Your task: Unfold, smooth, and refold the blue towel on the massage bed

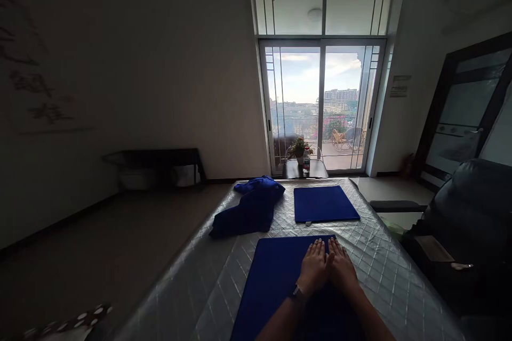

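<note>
Far left: dark writing (44,85) on wall; below, at frame edge, spotted fabric (76,322), partly cut off. Next, a low dark bench (160,162) against the wall; details lost in shadow.

Centre: table (216,287) under a silver quilted cover. On its far left part, a blue bundle (250,210), rumpled. Nearer and to the right, the near cloth (272,277): blue, flat, straight-edged, directly under both hands, its lower end running out of frame.

Left hand (314,267): palm down on near cloth, fingers straight, close together, pointing away from the wearer; grips nothing. Dark band (296,292) on the wrist. Beyond the table, a stand (292,170) with plant (300,148) and bottle (306,160), in front of the glass door (294,85).

Far cloth (326,203): blue, flat, on the table beyond near cloth, apart from it; white tag (308,224) at its near edge. Right hand (343,269): beside the left, thumbs meeting; also palm down on near cloth, fingers extended, nothing grasped.

Right: dark armchair (460,208) beside the table; small pale object (462,266) there, identity unclear. Behind it, dark-framed door (476,101).
</note>
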A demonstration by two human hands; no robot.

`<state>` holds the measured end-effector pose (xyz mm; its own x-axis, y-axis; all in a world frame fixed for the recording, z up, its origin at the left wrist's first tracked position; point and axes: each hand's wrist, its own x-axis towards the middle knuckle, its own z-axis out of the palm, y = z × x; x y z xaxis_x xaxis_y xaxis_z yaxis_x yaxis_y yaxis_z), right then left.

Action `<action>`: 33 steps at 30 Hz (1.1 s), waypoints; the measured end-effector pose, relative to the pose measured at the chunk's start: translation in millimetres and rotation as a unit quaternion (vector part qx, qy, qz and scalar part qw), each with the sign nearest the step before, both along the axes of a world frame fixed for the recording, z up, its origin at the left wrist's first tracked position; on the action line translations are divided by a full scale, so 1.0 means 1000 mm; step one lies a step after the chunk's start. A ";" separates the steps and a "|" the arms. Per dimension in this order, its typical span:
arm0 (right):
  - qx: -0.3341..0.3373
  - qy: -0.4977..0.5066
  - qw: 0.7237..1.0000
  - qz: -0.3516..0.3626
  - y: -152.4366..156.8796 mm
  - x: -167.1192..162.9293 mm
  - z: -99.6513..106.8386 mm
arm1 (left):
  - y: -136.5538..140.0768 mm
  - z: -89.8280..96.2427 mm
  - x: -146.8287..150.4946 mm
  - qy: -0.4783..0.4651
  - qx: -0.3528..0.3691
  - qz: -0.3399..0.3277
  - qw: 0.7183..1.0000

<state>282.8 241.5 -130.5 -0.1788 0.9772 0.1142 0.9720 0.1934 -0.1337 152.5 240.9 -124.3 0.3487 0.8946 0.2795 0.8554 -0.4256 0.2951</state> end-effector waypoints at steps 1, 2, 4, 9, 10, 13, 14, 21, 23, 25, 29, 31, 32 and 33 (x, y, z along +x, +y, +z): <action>-0.005 0.011 1.000 -0.004 -0.001 -0.001 0.003 | 0.001 -0.002 -0.010 0.012 0.000 0.010 1.000; -0.011 0.022 1.000 -0.009 -0.001 -0.002 0.006 | 0.002 -0.003 -0.020 0.025 0.000 0.022 0.999; -0.020 0.041 0.999 -0.019 -0.002 -0.003 0.010 | 0.004 -0.006 -0.044 0.049 -0.002 0.052 0.997; -0.026 0.051 0.998 -0.022 -0.003 -0.005 0.013 | 0.005 -0.014 -0.115 0.091 -0.006 0.130 0.987; -0.025 0.049 0.998 -0.022 -0.003 -0.005 0.013 | 0.004 -0.016 -0.131 0.096 -0.003 0.138 0.986; -0.025 0.047 0.998 -0.024 -0.003 -0.005 0.012 | -0.002 -0.022 -0.171 0.101 0.007 0.159 0.982; -0.025 0.047 0.998 -0.024 -0.003 -0.005 0.012 | -0.004 -0.023 -0.180 0.103 0.006 0.168 0.980; -0.011 0.032 0.999 -0.024 -0.002 -0.005 0.010 | -0.011 -0.022 -0.190 0.077 0.020 0.204 0.976; -0.008 0.027 0.999 -0.023 -0.003 -0.005 0.010 | -0.012 -0.020 -0.188 0.074 0.017 0.202 0.976; -0.008 0.023 0.999 -0.021 -0.004 -0.006 0.012 | -0.013 -0.018 -0.188 0.069 0.019 0.199 0.977; -0.015 0.010 1.000 -0.020 -0.004 -0.008 0.017 | -0.013 -0.019 -0.188 0.049 0.032 0.206 0.977; -0.021 0.001 1.000 -0.020 -0.005 -0.009 0.020 | -0.013 -0.019 -0.187 0.040 0.035 0.208 0.977; -0.022 -0.002 1.000 -0.019 -0.006 -0.008 0.022 | -0.013 -0.019 -0.188 0.038 0.035 0.208 0.977; -0.022 -0.004 1.000 -0.019 -0.007 -0.008 0.022 | -0.013 -0.019 -0.188 0.038 0.034 0.207 0.977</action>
